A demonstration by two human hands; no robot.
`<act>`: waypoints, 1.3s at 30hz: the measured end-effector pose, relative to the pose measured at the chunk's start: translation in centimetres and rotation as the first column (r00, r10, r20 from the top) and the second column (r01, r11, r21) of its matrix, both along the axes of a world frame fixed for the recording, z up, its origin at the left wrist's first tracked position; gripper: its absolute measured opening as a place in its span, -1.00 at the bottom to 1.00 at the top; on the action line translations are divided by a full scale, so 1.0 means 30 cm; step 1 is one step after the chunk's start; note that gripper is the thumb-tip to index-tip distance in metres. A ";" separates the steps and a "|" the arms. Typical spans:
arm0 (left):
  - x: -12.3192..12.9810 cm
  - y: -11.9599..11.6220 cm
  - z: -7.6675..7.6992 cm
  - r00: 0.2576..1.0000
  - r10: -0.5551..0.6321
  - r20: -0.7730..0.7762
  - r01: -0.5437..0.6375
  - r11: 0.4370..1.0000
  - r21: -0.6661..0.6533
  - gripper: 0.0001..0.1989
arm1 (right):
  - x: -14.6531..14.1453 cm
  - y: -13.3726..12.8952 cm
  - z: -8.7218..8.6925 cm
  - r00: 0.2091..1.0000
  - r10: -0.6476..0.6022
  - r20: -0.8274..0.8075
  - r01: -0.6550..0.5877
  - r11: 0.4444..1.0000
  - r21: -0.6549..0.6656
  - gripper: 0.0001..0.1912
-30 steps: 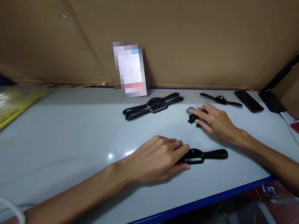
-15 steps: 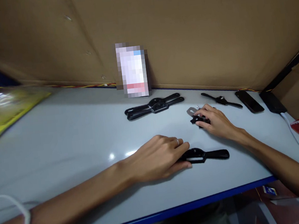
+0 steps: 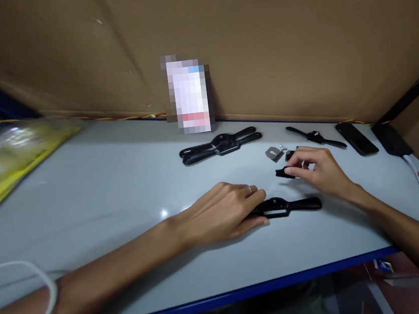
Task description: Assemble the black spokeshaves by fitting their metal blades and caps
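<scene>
My left hand (image 3: 231,211) is closed round the left part of a black two-handled tool frame (image 3: 304,204) lying on the table; its right handle and slotted middle show. Between thumb and fingers, my right hand (image 3: 316,167) pinches a small black metal piece (image 3: 281,173) just above the table. Beside it lie a grey slotted blade (image 3: 274,153) and small screws (image 3: 282,147). Another dark piece (image 3: 290,155) is partly hidden behind my right fingers. Two more black tool frames (image 3: 227,145) lie together farther back.
A thinner black tool (image 3: 316,138), a phone (image 3: 357,138) and a black box with a white cable (image 3: 392,140) are at the back right. A blurred upright card (image 3: 191,96) leans on the cardboard wall (image 3: 276,43). Plastic bags (image 3: 12,149) lie at left.
My right hand has lifted the small black piece off the table, away from the blade and screws. My left hand still grips the tool frame. The view has shifted slightly.
</scene>
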State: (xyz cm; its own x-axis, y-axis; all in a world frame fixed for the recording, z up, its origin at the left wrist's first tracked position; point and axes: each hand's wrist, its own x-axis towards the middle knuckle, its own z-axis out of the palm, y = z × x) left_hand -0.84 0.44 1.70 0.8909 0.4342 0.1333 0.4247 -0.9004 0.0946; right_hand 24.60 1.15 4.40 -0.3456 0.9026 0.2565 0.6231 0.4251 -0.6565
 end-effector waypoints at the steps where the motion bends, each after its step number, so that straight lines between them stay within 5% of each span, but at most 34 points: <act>1: 0.000 0.001 0.000 1.000 -0.004 0.004 0.004 1.000 -0.001 -0.69 | -0.008 -0.017 0.007 1.000 0.025 -0.010 -0.025 1.000 0.011 -0.85; 6: -0.004 0.002 -0.008 0.998 -0.015 0.059 0.015 1.000 -0.002 -0.64 | -0.053 -0.085 0.015 0.984 0.179 0.001 -0.179 0.983 -0.039 -0.85; 14: -0.004 0.001 -0.012 0.999 -0.006 0.041 0.006 1.000 0.006 -0.62 | -0.082 -0.105 -0.013 0.973 0.222 0.069 -0.218 0.974 -0.052 -0.87; 19: -0.004 0.001 -0.004 1.000 -0.005 0.021 0.006 1.000 -0.016 -0.67 | -0.034 -0.072 0.042 0.999 0.044 0.023 -0.045 0.997 0.056 -0.79; 24: -0.008 0.002 -0.005 0.999 -0.008 0.035 0.009 0.999 -0.034 -0.68 | 0.075 -0.001 0.076 0.949 -0.194 0.249 0.142 0.967 0.213 -0.69; 30: -0.010 0.003 -0.006 0.998 -0.020 0.055 0.022 0.999 -0.034 -0.68 | 0.108 0.029 0.049 0.834 -0.072 0.548 0.066 0.997 0.031 -0.90; 39: -0.007 0.002 -0.002 1.000 -0.002 -0.012 0.002 0.999 -0.042 -0.74 | 0.119 0.021 0.042 0.793 -0.028 0.609 0.070 0.997 -0.045 -0.93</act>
State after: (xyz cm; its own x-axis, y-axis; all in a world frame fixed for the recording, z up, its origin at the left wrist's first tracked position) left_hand -1.05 0.49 1.64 0.8932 0.4372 0.1047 0.4240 -0.8967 0.1275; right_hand 28.16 1.78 5.65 -0.3663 0.9293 -0.0479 0.9212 0.3549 -0.1592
